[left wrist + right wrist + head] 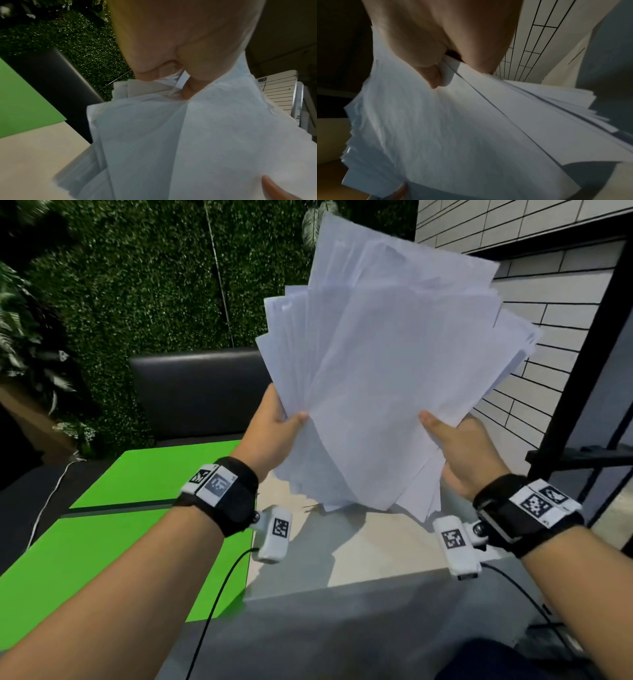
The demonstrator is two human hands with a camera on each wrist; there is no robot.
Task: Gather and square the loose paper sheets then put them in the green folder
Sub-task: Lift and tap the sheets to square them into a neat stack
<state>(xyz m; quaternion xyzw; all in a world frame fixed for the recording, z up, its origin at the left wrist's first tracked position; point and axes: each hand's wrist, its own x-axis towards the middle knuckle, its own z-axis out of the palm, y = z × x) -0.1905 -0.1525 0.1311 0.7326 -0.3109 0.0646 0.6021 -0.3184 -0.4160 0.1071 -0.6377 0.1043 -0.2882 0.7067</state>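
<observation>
A fanned, uneven stack of white paper sheets (387, 378) stands nearly upright above the pale table (359, 546), lower edges just over the surface. My left hand (274, 433) grips the stack's left side, thumb on the front sheet. My right hand (459, 446) grips its right side, thumb also on the front. The left wrist view shows the sheets (197, 128) pinched below my palm (171, 40). In the right wrist view my thumb (426, 65) presses the splayed sheets (453, 128). The open green folder (137, 508) lies flat at the table's left.
A black padded seat back (198, 392) stands behind the table before a leafy green wall (154, 285). A tiled white wall (555, 313) and a black metal frame (589, 371) rise on the right. Cables (219, 594) hang from the wrist cameras.
</observation>
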